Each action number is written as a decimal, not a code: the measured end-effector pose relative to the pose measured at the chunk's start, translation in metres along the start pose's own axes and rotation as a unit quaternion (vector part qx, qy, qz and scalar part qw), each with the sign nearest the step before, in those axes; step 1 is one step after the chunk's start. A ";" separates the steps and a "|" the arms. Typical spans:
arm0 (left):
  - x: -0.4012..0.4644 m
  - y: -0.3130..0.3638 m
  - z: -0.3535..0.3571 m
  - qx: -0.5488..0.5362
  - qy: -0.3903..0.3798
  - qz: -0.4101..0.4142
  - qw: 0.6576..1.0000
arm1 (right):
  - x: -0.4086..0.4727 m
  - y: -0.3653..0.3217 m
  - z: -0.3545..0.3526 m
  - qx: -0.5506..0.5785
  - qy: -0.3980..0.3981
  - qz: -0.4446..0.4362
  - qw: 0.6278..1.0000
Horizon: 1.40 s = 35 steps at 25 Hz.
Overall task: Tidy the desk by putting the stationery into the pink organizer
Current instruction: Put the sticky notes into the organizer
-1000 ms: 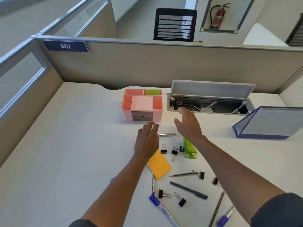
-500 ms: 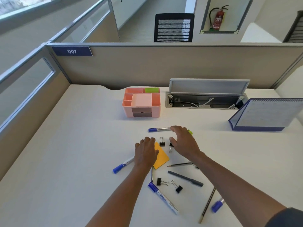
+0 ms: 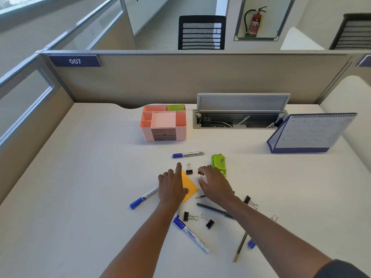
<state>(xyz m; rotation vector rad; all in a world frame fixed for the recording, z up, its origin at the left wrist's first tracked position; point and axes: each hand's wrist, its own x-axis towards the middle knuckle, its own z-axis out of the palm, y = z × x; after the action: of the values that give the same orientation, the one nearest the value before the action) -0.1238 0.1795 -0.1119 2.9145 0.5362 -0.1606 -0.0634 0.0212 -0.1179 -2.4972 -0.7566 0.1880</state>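
We are seeing the pink organizer (image 3: pixel 163 125) sitting at the back of the white counter (image 3: pixel 80 177), a green pad (image 3: pixel 176 107) lying in its rear right compartment, the other compartments showing nothing we can make out. All the loose stationery is lying in front of the organizer, apart from it.

Left hand (image 3: pixel 171 187) is resting flat over the orange sticky note (image 3: pixel 189 186) well in front of the organizer, index finger stretching forward, other fingers loosely bent, gripping nothing. Right hand (image 3: pixel 215 183) is hovering just to the right of that note, fingers and thumb curving around a small black binder clip (image 3: pixel 200 174); we cannot tell if it is actually pinching it.

Nearest the organizer's front, a blue-capped silver marker (image 3: pixel 187 154) is lying sideways. A green stapler (image 3: pixel 218 162) is lying right of that marker, touching the right hand's knuckles. Another binder clip (image 3: pixel 189 169) is sitting between the two hands. A blue marker (image 3: pixel 143 198) is poking out left of the left hand. Further from the organizer, near us, are lying a white marker with blue cap (image 3: pixel 190 234), two black clips (image 3: pixel 198 218), a dark pen (image 3: pixel 213 210) and a pencil (image 3: pixel 241 246).

A blue desk calendar (image 3: pixel 309 134) is standing well right of the organizer.
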 end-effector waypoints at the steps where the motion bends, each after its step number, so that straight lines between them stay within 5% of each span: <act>1: 0.000 0.001 -0.001 0.003 0.003 -0.003 1.000 | -0.001 0.001 -0.001 0.002 -0.001 0.005 1.000; 11: 0.008 0.007 -0.017 -0.019 0.041 -0.052 0.998 | 0.001 0.001 -0.005 0.047 -0.014 0.051 0.997; 18: 0.036 -0.002 -0.056 -0.131 0.022 -0.070 0.989 | 0.016 -0.001 -0.002 0.154 0.055 0.088 0.983; 22: 0.058 -0.010 -0.078 -0.282 -0.013 -0.121 0.952 | 0.030 -0.012 -0.008 0.229 0.064 0.113 0.965; 25: 0.067 -0.015 -0.079 -0.449 -0.054 -0.123 0.883 | 0.045 -0.020 -0.015 0.286 0.081 0.159 0.941; 30: 0.077 -0.024 -0.074 -0.570 -0.072 -0.117 0.810 | 0.067 -0.024 -0.022 0.361 0.121 0.192 0.904; 33: 0.088 -0.028 -0.068 -0.573 -0.053 -0.112 0.810 | 0.078 -0.029 -0.024 0.374 0.122 0.176 0.902; 35: 0.099 -0.030 -0.067 -0.526 -0.025 -0.087 0.846 | 0.088 -0.029 -0.027 0.353 0.138 0.165 0.911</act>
<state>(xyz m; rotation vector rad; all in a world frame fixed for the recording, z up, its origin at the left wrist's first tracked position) -0.0377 0.2537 -0.0642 1.7818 0.6133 0.0405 0.0035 0.0781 -0.0788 -1.8713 -0.0964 0.1802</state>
